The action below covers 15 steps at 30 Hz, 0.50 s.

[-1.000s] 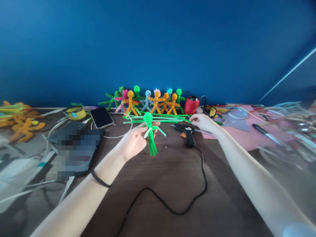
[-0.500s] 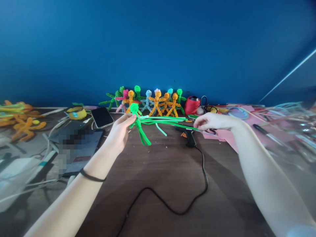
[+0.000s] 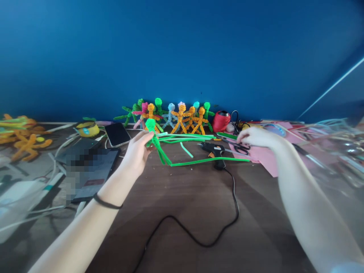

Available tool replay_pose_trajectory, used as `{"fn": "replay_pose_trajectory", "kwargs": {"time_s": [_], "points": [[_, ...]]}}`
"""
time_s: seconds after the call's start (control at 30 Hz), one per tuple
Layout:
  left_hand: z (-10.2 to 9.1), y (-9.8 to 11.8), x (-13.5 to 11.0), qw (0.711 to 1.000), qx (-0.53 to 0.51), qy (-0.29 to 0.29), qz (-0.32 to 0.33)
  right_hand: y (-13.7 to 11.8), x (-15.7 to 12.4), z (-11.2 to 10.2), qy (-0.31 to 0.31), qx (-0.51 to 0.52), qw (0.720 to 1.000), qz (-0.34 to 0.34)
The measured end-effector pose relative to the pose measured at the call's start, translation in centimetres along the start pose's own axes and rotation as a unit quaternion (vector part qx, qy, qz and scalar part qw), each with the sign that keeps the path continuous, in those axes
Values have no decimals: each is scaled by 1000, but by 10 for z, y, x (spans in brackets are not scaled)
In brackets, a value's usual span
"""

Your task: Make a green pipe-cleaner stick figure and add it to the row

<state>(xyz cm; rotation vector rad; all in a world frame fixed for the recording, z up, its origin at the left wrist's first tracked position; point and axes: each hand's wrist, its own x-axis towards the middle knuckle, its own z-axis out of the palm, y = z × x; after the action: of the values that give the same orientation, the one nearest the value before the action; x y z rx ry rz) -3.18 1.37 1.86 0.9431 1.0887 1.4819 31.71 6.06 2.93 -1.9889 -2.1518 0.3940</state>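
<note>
My left hand [image 3: 140, 149] pinches a bright green pipe-cleaner figure [image 3: 150, 125], whose head and wound body stick up past the fingers and whose legs hang down. A long green pipe cleaner [image 3: 210, 162] stretches across the table from beside the figure's legs, passing over the glue gun. My right hand [image 3: 254, 137] is farther right, its fingers curled down onto the black handles of a pair of scissors [image 3: 243, 148]. Between the hands lies a bunch of green pipe cleaners [image 3: 187, 138], with a short pale green piece [image 3: 186, 149] in front.
A black glue gun [image 3: 215, 149] lies mid-table, its cord [image 3: 196, 240] curving toward me. Several coloured figures [image 3: 182, 115] stand along the blue wall. A phone [image 3: 117, 135] and a tablet [image 3: 98, 176] are at left, pink sheets [image 3: 263, 158] at right.
My right hand has let go of the long green pipe cleaner, which now lies lower on the table, and moved right to the scissors. The held figure has shifted slightly left.
</note>
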Motion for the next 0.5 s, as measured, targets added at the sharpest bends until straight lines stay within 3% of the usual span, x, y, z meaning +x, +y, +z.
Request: {"fn": "replay_pose_trajectory", "kwargs": {"time_s": [0.03,0.1,0.27,0.37,0.5], "points": [[0,0,-1,1000,8,-8,-4,-12,-1,3,12,6,1000,6],[1,0,-3,999,27,-22,-10,-40,-6,12,33,63,996,-62],[2,-3,-5,997,69,-40,-11,-103,-23,49,-43,155,959,-232],[4,-4,-8,993,101,-54,-15,-118,-28,77,-49,149,942,-295],[9,-4,-14,987,133,-84,-15,-121,-26,103,-82,141,933,-319]]}}
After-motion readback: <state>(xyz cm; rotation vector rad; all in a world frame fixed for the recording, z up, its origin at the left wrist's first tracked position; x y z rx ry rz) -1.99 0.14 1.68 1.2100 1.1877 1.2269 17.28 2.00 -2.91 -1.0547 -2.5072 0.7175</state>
